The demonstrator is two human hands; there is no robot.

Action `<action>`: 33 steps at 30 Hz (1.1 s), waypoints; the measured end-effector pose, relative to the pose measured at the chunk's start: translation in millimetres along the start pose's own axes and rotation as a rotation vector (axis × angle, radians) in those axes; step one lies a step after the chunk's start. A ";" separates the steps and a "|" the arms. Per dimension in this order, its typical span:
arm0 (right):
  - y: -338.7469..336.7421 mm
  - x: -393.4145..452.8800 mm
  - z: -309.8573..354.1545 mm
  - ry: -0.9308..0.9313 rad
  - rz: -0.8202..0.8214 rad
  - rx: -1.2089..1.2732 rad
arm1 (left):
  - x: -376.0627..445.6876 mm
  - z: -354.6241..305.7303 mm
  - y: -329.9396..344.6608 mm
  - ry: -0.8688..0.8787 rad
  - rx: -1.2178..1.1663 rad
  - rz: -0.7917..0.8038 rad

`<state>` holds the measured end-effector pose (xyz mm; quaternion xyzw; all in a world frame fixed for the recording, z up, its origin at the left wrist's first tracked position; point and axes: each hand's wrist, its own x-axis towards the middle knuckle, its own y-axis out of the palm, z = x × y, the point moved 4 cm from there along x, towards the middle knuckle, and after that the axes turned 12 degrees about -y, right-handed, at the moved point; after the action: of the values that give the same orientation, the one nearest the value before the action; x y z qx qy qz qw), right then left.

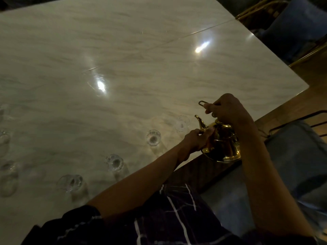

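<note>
The left hand [195,138] has its grip closed: the fingers are curled against the side of the teapot [224,144], at the base of the spout [200,122]. The right hand [228,110] is above it, and its grip is wrapped around the thin metal handle [203,103], whose looped end sticks out past the fingers. The teapot sits between the two grips, just below the right one and touching the left one, at the near edge of the pale marble worktop [123,59]. It is golden and shiny, with a wide round base and a short curved spout. Left of the left grip, small clear glasses [153,137] stand in a row on the worktop.
</note>
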<state>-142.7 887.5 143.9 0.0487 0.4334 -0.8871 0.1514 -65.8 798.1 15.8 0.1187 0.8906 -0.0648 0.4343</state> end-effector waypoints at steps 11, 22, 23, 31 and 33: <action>-0.1 -2.6 6.6 -0.004 -0.003 -0.001 | 2.0 2.0 -1.6 -0.010 -0.027 0.021; -1.4 -2.8 7.1 -0.022 0.002 -0.011 | 2.1 0.9 0.1 -0.004 -0.026 0.013; -1.7 -2.6 7.0 -0.022 0.003 -0.010 | 2.5 1.3 0.6 -0.003 -0.028 0.014; -2.8 -2.8 6.8 -0.019 0.013 -0.002 | -1.4 -0.3 1.2 0.000 -0.058 0.014; -2.8 -2.6 6.7 -0.017 0.012 0.003 | 0.6 0.7 1.8 0.001 -0.052 0.023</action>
<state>-140.8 884.4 150.7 0.0437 0.4305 -0.8872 0.1602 -65.2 799.8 14.9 0.1176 0.8908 -0.0365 0.4375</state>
